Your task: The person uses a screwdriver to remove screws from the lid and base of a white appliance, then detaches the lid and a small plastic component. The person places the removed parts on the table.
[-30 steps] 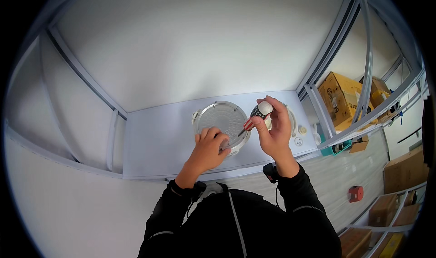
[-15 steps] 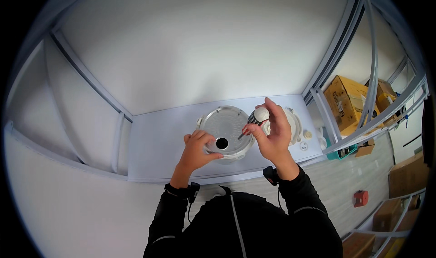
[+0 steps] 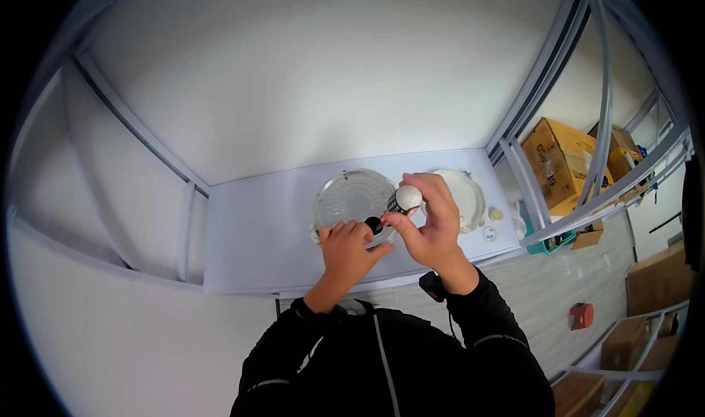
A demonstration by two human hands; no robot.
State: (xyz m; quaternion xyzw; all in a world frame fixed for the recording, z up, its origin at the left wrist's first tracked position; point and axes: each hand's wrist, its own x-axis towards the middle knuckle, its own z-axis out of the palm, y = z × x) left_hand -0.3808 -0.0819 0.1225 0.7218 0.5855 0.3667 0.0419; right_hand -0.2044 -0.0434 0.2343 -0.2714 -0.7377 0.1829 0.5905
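My left hand [image 3: 346, 257] is closed around a small cylinder whose round dark opening [image 3: 374, 225] faces up; its body is mostly hidden by the fingers. Between thumb and fingers, my right hand [image 3: 435, 233] grips a short object with a white rounded top [image 3: 408, 196] and a black-and-white patterned band. A thin reddish tip from it reaches to the dark opening; whether it is inside I cannot tell. Both hands are over the near right part of a wide, round, grey translucent dish [image 3: 345, 195]. Right of it, partly behind my right hand, lies a white round cover [image 3: 464, 195].
A small beige round piece [image 3: 496, 214] and a white disc [image 3: 490, 233] lie near the right end of the pale table [image 3: 250, 233]. A wall backs the table, and metal frame posts flank it. Cardboard boxes [image 3: 562, 164], a teal basket [image 3: 551, 243] and a red stool [image 3: 581, 316] stand right.
My left hand has moved right with the cylinder, and my right hand slightly left and down. The reddish tip now meets the dark opening; they were apart before.
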